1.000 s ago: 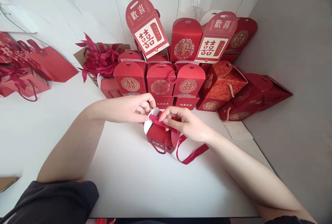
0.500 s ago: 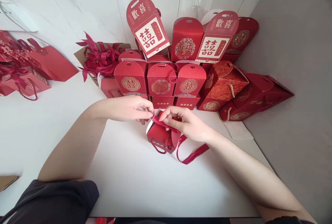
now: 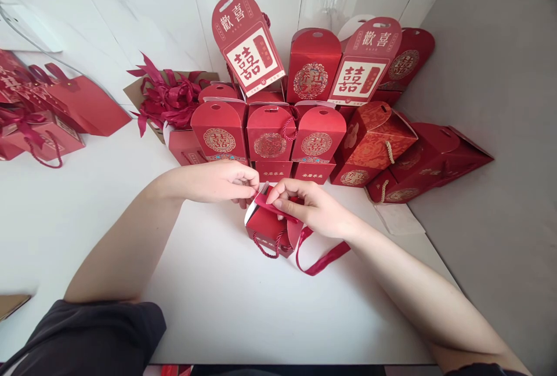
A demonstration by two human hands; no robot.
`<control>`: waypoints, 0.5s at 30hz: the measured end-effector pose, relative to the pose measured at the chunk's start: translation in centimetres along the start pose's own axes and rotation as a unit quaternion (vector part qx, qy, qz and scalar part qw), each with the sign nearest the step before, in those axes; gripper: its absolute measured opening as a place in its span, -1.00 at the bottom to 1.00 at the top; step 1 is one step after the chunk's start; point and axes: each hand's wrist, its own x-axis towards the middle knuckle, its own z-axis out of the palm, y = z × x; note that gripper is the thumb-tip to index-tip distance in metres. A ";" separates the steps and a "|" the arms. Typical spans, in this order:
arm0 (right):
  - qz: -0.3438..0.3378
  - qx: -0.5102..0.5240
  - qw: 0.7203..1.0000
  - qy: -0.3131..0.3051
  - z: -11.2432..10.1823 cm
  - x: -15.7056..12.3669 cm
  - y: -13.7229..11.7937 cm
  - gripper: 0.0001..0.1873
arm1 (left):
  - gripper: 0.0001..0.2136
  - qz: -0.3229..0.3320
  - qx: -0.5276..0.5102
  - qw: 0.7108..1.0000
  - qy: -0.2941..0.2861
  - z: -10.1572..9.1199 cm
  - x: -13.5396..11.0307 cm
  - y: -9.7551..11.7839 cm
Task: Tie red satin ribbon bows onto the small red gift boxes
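A small red gift box (image 3: 268, 232) with a red rope handle stands on the white table (image 3: 226, 300), its white-lined top flaps partly up. My left hand (image 3: 220, 181) pinches the left flap at the box's top. My right hand (image 3: 311, 206) rests on the box top with a red ribbon (image 3: 322, 257) pinched in its fingers; the ribbon's loop trails onto the table to the right of the box.
Stacked red gift boxes (image 3: 270, 135) and tall tagged ones (image 3: 248, 45) fill the corner behind. Tipped boxes (image 3: 430, 158) lie at the right by the grey wall. A pile of red ribbons (image 3: 167, 100) and red bags (image 3: 52, 115) sit at the left.
My left hand has pushed the white-lined flap down and inward over the box top. The right hand has held still on the ribbon.
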 end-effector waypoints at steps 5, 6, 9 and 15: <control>-0.004 0.007 1.000 -0.001 0.2 0.0 0.1 -0.83 | -0.85 0.004 0.011 1.000 -0.001 0.1 0.0 0.1; -0.006 0.006 1.000 0.000 0.3 0.0 0.1 -0.83 | -0.85 0.007 0.013 1.000 -0.003 0.1 0.0 0.1; -0.005 0.020 1.000 0.017 0.2 0.0 0.0 -0.80 | -0.85 0.006 0.008 1.000 0.004 0.0 0.1 0.0; 0.003 -0.077 0.987 0.142 -3.3 -1.1 -1.6 -0.69 | -0.87 -0.030 -0.115 0.992 0.049 -1.3 -1.0 -0.6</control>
